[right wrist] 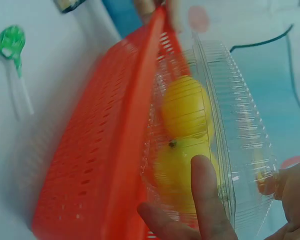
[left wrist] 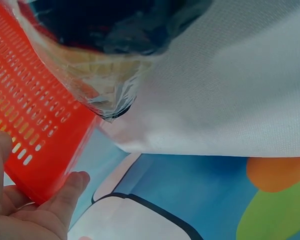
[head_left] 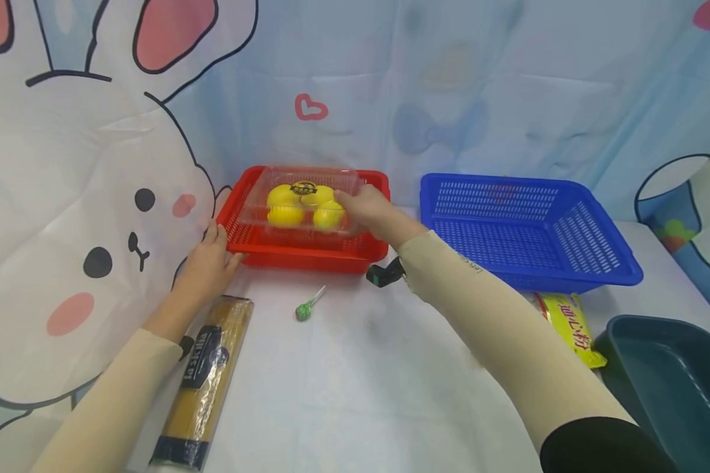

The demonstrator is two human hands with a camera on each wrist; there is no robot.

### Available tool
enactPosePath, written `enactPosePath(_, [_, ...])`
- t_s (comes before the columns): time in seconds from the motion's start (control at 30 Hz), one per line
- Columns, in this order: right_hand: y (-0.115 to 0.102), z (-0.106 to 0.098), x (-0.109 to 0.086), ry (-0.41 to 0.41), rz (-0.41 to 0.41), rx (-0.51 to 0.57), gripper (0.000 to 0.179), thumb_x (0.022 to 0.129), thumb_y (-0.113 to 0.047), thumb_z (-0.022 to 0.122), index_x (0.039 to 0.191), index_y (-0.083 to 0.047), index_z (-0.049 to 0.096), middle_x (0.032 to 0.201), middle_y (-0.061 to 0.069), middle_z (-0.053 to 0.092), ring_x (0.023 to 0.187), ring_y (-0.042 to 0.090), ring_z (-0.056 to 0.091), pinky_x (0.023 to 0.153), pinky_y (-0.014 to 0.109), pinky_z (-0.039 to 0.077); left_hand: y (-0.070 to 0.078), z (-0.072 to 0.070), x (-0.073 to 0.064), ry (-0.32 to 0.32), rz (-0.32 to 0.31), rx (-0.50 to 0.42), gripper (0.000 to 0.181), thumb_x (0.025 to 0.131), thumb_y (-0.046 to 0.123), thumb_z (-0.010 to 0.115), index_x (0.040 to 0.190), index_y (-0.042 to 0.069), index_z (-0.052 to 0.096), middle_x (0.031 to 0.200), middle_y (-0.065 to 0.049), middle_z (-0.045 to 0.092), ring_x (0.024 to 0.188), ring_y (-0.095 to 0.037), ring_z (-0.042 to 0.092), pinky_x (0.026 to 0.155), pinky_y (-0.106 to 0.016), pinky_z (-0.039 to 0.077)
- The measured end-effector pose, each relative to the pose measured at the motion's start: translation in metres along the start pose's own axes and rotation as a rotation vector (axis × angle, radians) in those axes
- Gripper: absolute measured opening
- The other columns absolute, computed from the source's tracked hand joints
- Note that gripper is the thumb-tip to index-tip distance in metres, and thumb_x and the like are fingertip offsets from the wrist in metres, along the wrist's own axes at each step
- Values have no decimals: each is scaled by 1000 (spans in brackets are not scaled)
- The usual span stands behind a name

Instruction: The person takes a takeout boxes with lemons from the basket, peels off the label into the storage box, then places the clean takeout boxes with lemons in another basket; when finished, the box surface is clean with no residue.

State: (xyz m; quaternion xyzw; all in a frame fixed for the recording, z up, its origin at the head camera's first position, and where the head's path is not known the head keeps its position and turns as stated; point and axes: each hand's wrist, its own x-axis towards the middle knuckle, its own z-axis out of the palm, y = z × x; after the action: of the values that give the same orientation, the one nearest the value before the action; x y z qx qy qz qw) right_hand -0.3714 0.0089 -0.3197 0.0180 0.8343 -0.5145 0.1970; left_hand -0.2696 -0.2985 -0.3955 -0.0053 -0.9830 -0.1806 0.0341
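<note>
A clear plastic clamshell box (head_left: 254, 203) with several yellow lemon-like fruits (head_left: 286, 215) is inside the top of the red basket (head_left: 295, 258), tilted a little. My right hand (head_left: 374, 211) grips the box by its right end. In the right wrist view, its fingers (right wrist: 206, 185) lie along the clear side. At the basket's left end, my left hand (head_left: 203, 266) holds the rim. The left wrist view shows the thumb and fingers on either side of the red corner (left wrist: 40, 175). Whether the box touches the basket floor is hard to tell.
A pack of spaghetti (head_left: 209, 368) lies at the left, below my left hand. A green lollipop (head_left: 304, 311) lies in front of the red basket. At the right stand a blue basket (head_left: 538, 282) and a dark green tub (head_left: 650, 368), with a yellow packet (head_left: 570, 328) between them.
</note>
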Motion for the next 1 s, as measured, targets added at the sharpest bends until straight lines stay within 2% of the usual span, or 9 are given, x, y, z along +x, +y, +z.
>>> enactPosePath(0.2, [-5,-18,-21,-2,8,15,67,107,-45,60,157,-9,35,136,12,52,119,28,64,87,40,66,0,1,-2,0,-4,4,85,106,30,64,164,-9,16,173,-31,10,155,-54,26,113,-63,42])
enactPosePath(0.47, [-7,-38,-50,-29,-21,-38,57,108,-50,56,151,-13,45,130,11,60,114,27,65,94,38,63,3,0,-3,-3,-15,-14,85,105,26,66,164,-9,16,173,-30,10,156,-53,23,114,-63,41])
enactPosePath(0.57, [-5,-45,-64,-29,-4,-33,65,107,-51,58,153,-10,38,133,13,56,112,28,67,95,39,63,4,-1,-3,-10,-17,-17,85,105,26,65,165,-8,15,173,-31,10,156,-53,23,114,-63,42])
enactPosePath(0.7, [0,-53,-84,-32,12,-56,82,104,-55,61,161,-8,24,140,13,50,118,29,67,99,43,61,5,-2,-3,-18,-24,-22,88,105,28,65,166,-7,12,174,-29,8,157,-52,22,113,-63,42])
enactPosePath(0.77, [3,-57,-93,-49,1,-78,81,104,-57,60,160,-7,29,141,13,53,119,29,68,105,46,59,6,-2,-3,-17,-26,-24,88,106,29,65,166,-6,11,174,-28,7,157,-52,22,113,-63,42])
enactPosePath(0.83, [7,-62,-102,-66,-11,-103,74,104,-58,58,151,-3,43,141,12,56,118,28,70,113,50,52,5,-3,-3,-14,-18,-22,88,106,29,65,165,-7,11,174,-29,6,157,-53,22,113,-64,41])
enactPosePath(0.9, [13,-67,-111,-96,-29,-110,68,106,-56,56,146,-1,53,143,13,59,113,28,75,122,58,41,5,-3,-4,-9,-5,-16,87,106,28,65,165,-9,13,173,-30,7,156,-54,23,113,-64,41])
enactPosePath(1.0, [25,-76,-125,-147,-59,-89,67,108,-55,53,148,0,56,146,16,61,106,28,78,126,61,32,5,-4,-5,-6,11,-13,85,106,27,64,164,-11,15,172,-32,9,155,-55,24,113,-65,41])
